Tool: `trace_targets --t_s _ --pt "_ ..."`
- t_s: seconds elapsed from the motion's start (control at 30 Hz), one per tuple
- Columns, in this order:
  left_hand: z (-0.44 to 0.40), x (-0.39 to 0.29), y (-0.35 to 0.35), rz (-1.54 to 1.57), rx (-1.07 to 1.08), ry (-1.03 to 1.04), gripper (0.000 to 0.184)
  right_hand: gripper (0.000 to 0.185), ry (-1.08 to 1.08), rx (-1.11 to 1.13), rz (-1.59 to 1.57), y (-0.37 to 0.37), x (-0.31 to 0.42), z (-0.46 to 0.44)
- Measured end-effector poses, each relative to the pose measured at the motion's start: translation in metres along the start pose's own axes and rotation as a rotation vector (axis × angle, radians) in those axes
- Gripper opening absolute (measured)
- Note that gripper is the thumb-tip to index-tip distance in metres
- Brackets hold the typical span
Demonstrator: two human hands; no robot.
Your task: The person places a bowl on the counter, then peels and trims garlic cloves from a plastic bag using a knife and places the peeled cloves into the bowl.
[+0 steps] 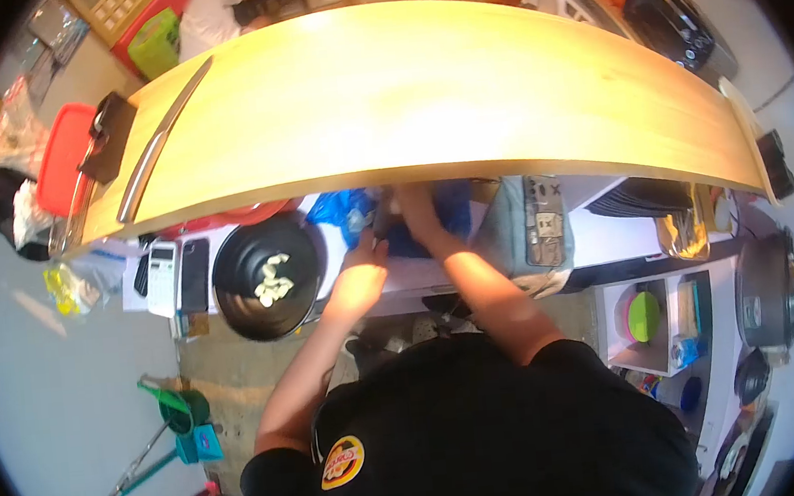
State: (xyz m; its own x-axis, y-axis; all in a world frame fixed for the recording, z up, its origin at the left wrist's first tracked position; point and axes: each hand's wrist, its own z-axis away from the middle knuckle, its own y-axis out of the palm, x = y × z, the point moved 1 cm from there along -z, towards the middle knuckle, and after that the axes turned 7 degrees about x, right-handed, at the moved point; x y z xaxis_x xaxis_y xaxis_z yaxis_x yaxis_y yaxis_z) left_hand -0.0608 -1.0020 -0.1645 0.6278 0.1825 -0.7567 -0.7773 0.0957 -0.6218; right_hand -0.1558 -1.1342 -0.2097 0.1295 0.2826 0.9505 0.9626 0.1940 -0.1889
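My left hand [366,253] is at the lower shelf, just below the front edge of the wooden counter. Its fingers look curled at a dark narrow thing [380,223], whose kind I cannot make out. Beside it, my right hand [415,210] reaches in under the counter edge, which hides its fingers. Blue plastic [452,207] lies around both hands, with a crumpled blue bag [337,210] to the left. A black bowl [243,299] stands left of my left forearm and holds several pale peeled pieces, like garlic cloves [273,285].
A knife [161,146] lies on the wooden counter [458,82]. A calculator [163,273] and dark phone [194,275] lie left of the bowl. Grey cloth [506,229] and a patterned pouch [544,226] are right of my hands. Dark stacked plates [643,196] stand farther right. Across the counter is a person [210,17].
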Motion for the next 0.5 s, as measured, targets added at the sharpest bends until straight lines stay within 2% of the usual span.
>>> trace_targets --t_s 0.03,0.1,0.13,0.23,0.33,0.43,0.5 --pt "-0.003 0.006 0.003 0.043 0.014 -0.055 0.035 0.032 -0.010 0.006 -0.107 0.001 -0.012 -0.003" --pt "0.000 -0.015 -0.009 0.178 0.120 -0.208 0.037 0.034 0.085 -0.035 -0.201 0.000 0.010 0.006" --pt "0.000 -0.015 -0.009 0.217 0.138 -0.204 0.036 0.033 0.186 0.104 -0.378 -0.007 0.027 0.006" --pt "-0.006 -0.003 0.001 -0.009 0.007 -0.067 0.034 0.035 0.175 0.119 -0.395 -0.004 0.025 0.005" --pt "-0.005 -0.011 0.004 -0.320 -0.036 -0.104 0.031 0.037 0.089 0.153 -0.261 -0.002 0.020 0.003" --pt "-0.004 -0.014 0.010 -0.412 -0.086 -0.050 0.027 0.036 0.111 0.165 -0.273 -0.002 0.017 0.002" --pt "-0.003 -0.012 0.010 -0.314 -0.097 0.016 0.031 0.031 0.096 0.120 -0.381 -0.002 0.021 0.003"
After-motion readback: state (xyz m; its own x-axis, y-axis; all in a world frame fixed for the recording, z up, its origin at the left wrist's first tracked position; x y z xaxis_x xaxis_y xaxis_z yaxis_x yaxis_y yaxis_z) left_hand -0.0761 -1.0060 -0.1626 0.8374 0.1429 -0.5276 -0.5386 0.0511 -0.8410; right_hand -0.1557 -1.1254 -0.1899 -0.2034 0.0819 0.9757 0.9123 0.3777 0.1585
